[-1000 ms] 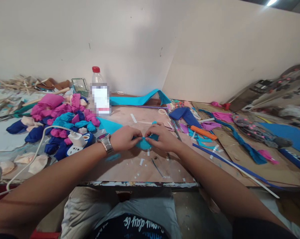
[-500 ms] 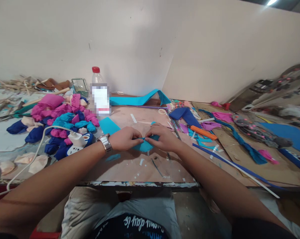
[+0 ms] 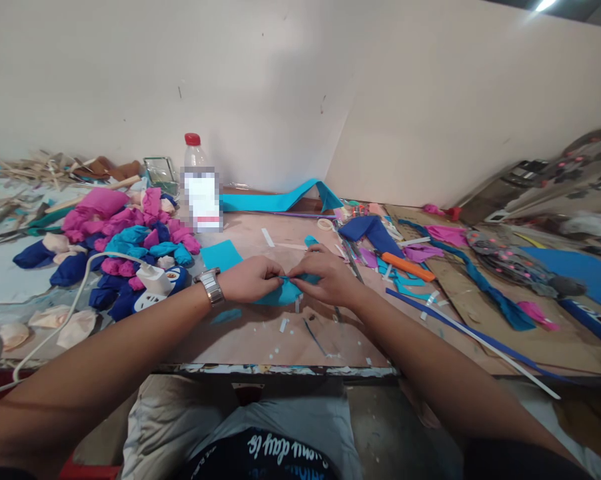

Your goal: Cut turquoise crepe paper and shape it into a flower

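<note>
Between my hands is a piece of turquoise crepe paper (image 3: 279,295), pinched at its upper edge. My left hand (image 3: 248,279), with a metal-banded watch at the wrist, closes thumb and forefinger on it. My right hand (image 3: 325,275) pinches the same edge, its fingertips close to the left ones. More turquoise shows beneath the right fingers. A flat turquoise paper piece (image 3: 221,255) lies just behind my left wrist. The fold in the fingers is partly hidden.
At left is a pile of crumpled pink, blue and turquoise paper bundles (image 3: 100,213) beside a power strip with a plugged-in charger (image 3: 155,283). A red-capped bottle (image 3: 195,157) stands behind. An orange cutter (image 3: 408,265), paper strips and cardboard (image 3: 460,293) lie to the right.
The fingertips have shifted slightly left along the paper's edge, and its hanging part now spreads further left. Both hands keep their pinch.
</note>
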{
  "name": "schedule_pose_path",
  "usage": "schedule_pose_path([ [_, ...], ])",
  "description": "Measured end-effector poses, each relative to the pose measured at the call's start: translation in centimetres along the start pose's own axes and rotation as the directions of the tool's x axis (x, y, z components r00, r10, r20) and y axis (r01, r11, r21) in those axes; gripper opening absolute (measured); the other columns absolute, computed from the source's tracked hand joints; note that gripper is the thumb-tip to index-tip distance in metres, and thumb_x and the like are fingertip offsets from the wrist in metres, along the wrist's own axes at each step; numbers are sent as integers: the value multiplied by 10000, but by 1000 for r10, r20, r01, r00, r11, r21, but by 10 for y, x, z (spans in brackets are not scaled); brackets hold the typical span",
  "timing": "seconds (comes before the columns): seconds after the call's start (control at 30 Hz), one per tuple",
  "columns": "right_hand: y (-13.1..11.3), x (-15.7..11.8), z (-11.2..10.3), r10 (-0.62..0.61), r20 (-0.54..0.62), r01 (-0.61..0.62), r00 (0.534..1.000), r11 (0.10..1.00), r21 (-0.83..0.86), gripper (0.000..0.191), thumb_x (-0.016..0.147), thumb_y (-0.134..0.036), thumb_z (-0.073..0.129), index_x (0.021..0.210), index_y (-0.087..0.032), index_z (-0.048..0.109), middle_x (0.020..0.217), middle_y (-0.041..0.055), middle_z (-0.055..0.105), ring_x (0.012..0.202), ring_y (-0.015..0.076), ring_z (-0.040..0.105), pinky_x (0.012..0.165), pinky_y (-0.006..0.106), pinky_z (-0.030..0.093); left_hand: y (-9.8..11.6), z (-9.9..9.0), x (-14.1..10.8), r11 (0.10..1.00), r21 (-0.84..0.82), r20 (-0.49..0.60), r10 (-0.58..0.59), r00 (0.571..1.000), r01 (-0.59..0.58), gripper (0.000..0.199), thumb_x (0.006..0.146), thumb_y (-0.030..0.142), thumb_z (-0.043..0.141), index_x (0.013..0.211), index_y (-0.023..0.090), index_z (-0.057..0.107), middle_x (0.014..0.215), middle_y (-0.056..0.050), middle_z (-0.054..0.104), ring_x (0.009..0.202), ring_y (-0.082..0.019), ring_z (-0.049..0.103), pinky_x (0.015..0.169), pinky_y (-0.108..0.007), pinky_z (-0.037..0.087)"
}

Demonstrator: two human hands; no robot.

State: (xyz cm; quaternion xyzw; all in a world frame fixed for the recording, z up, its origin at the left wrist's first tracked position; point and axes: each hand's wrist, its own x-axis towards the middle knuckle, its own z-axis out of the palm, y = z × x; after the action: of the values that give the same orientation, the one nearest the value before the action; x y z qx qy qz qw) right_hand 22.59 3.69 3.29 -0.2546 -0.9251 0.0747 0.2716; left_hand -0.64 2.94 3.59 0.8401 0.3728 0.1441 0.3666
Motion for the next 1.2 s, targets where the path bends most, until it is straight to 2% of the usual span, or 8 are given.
schedule_pose_path([
  [0.17,-1,0,0,8,3,-8,1000,1000,-30,107,943,-279,628,910,-243,722,828,24,777,781,191,693,934,415,402,0,0,0,1000,26,-2,-2,1000,2,305,945,374,459,860,163,662,709,2,607,657,-146,508,594,-277,338],
  [0.4,-2,0,-1,-43,2,43,999,997,-66,96,949,-239,624,943,-244,720,844,18,778,779,176,694,947,410,382,0,-2,1,1000,19,-9,-15,1000,15,185,835,219,471,861,164,645,764,0,633,717,-156,541,661,-285,372],
  [0.47,-1,0,-1,-71,-10,71,997,995,-76,92,945,-220,625,938,-237,715,831,13,772,774,172,692,948,410,380,0,-3,1,1000,-4,-3,-7,1000,7,192,855,252,466,847,159,634,781,-7,631,741,-162,541,681,-291,379],
  [0.63,1,1,-1,-139,-36,135,990,986,-100,87,942,-194,637,925,-230,714,850,12,777,795,176,703,952,419,385,0,-3,2,998,-58,-3,9,1000,-9,407,971,462,393,824,155,617,791,-20,614,764,-167,525,689,-297,374],
  [0.77,0,1,-1,-121,-50,116,991,989,-93,69,948,-218,656,962,-239,720,876,12,787,804,181,714,962,433,383,-3,-2,3,998,-66,-22,5,1000,-7,375,959,464,454,806,160,611,715,6,552,694,-143,471,626,-278,332],
  [1.0,-4,2,-2,-117,-85,107,990,988,-115,79,956,-222,644,932,-230,719,846,13,776,784,175,704,965,437,373,-1,-3,3,996,-86,-74,-11,997,4,382,969,457,450,771,163,592,711,7,547,692,-141,463,630,-280,329],
  [1.2,-7,3,-2,-90,-77,80,993,990,-119,80,948,-222,645,923,-237,719,837,12,773,792,183,696,977,449,356,-1,-2,3,993,-117,-61,-30,998,22,353,944,455,504,763,163,588,671,25,500,649,-125,422,597,-277,313],
])
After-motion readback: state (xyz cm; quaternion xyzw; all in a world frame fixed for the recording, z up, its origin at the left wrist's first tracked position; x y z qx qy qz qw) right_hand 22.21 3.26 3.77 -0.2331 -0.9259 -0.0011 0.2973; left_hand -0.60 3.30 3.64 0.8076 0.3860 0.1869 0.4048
